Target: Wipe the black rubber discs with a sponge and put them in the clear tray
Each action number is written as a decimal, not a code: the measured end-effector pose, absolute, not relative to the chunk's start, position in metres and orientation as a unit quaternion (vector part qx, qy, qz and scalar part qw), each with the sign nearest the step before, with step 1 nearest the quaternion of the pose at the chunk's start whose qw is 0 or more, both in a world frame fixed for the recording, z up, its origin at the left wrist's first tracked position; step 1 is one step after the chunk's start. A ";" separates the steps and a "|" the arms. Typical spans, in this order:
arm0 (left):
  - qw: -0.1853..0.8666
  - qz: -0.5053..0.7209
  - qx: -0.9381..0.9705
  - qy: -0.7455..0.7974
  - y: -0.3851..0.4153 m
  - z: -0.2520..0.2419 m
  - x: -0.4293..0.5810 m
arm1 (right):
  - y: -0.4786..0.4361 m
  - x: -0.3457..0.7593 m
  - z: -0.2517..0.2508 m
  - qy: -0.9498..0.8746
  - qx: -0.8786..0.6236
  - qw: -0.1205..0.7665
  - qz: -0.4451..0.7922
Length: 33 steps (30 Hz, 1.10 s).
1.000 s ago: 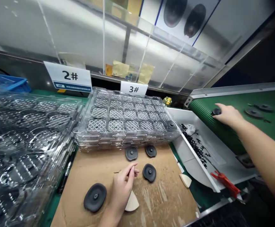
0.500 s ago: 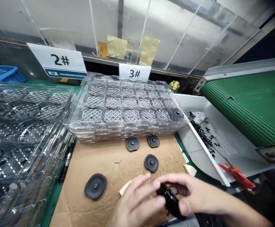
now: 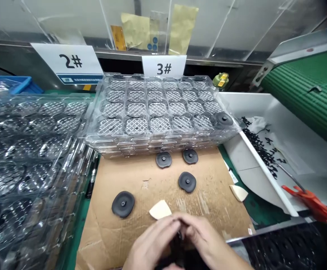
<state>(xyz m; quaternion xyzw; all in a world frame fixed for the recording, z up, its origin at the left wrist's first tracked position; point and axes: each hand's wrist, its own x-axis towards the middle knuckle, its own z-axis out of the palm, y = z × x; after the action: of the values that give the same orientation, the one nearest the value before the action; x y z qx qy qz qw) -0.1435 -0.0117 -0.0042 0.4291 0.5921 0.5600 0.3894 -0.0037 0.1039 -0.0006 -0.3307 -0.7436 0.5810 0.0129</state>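
Observation:
My left hand (image 3: 149, 245) and my right hand (image 3: 208, 242) meet at the bottom of the view, fingertips close together. Both close around a glossy black part (image 3: 177, 245), which their fingers mostly hide. Just beyond the fingers, a cream wedge-shaped sponge (image 3: 160, 210) lies on a cardboard sheet (image 3: 146, 240). Black rounded discs with a small central stud rest on the cardboard: one at the left (image 3: 123, 204), one near the middle (image 3: 187, 182), and two by the trays, a left one (image 3: 163, 159) and a right one (image 3: 190, 156).
Stacked clear plastic trays (image 3: 157, 140) stand behind the cardboard, one black disc (image 3: 223, 119) at their right corner. More clear trays (image 3: 25, 157) fill the left. A white bin (image 3: 264, 187) holds small black pieces beside a red-handled tool (image 3: 312, 202). A green conveyor belt (image 3: 306, 86) runs at right.
The view has shifted, so the bench things sit differently in it. My hands have drawn together and now cover most of the black part, which showed plainly between them before.

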 end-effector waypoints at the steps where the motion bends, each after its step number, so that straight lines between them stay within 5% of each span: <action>1: 0.441 0.599 0.336 0.578 -0.015 -0.006 -0.146 | 0.107 -0.010 -0.004 -0.789 -0.332 0.028 0.516; 4: 0.552 0.698 0.049 0.453 -0.024 -0.010 -0.158 | 0.108 -0.029 -0.023 -0.863 -0.360 0.035 0.352; 8: 0.576 0.746 -0.112 0.315 -0.036 -0.011 -0.167 | 0.086 -0.038 -0.053 -0.888 -0.299 0.057 0.346; 13: 0.538 0.777 -0.155 0.288 -0.038 -0.011 -0.165 | 0.090 -0.035 -0.052 -0.893 -0.204 0.097 0.388; 20: 0.549 0.758 -0.086 0.340 -0.019 0.002 -0.147 | 0.104 -0.054 0.035 -0.854 -0.219 0.199 0.427; 25: 0.538 0.736 -0.077 0.404 -0.009 0.011 -0.135 | 0.096 -0.053 0.071 -0.870 -0.116 0.063 0.476; 30: 0.541 0.734 -0.066 0.405 -0.010 0.017 -0.132 | 0.097 -0.048 0.067 -0.867 -0.134 0.202 0.436; 33: 0.543 0.732 -0.066 0.407 -0.010 0.018 -0.131 | 0.097 -0.038 0.069 -0.857 -0.094 0.133 0.489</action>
<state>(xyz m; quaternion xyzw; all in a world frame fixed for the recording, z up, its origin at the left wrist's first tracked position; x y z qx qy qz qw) -0.1314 -0.0102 0.0184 -0.0662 0.4074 0.7316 0.5426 -0.0378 0.0965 0.0690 -0.0938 -0.8570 0.4890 0.1327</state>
